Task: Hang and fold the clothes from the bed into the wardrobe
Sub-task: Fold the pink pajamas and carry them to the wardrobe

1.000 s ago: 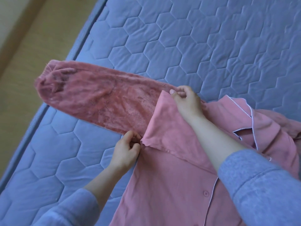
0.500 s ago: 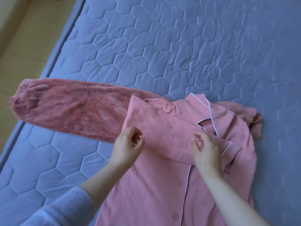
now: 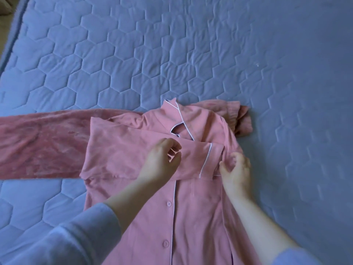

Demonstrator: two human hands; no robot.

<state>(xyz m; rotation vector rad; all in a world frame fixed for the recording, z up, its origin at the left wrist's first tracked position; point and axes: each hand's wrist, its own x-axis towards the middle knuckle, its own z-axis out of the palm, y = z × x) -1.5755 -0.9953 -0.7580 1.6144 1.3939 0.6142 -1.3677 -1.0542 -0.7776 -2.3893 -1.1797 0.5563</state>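
Pink button-front pajama shirt (image 3: 191,217) with white piping lies flat, front up, on the bed (image 3: 172,54). One sleeve (image 3: 124,155) is folded across its chest. A fleecy pink length (image 3: 38,148) extends left of the shirt.

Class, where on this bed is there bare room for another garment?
Free: mattress beyond the pyjama top, and right of its bunched sleeve. Crowded: near middle, under left hand and right hand; fleecy sleeve fills the left.

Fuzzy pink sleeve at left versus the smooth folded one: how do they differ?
The fuzzy pink sleeve stretches straight over the blue quilted mattress; the smooth pink sleeve lies folded across the pink buttoned shirt. The fuzzy one runs out of frame; the smooth one ends in white piping. Both lie flat.
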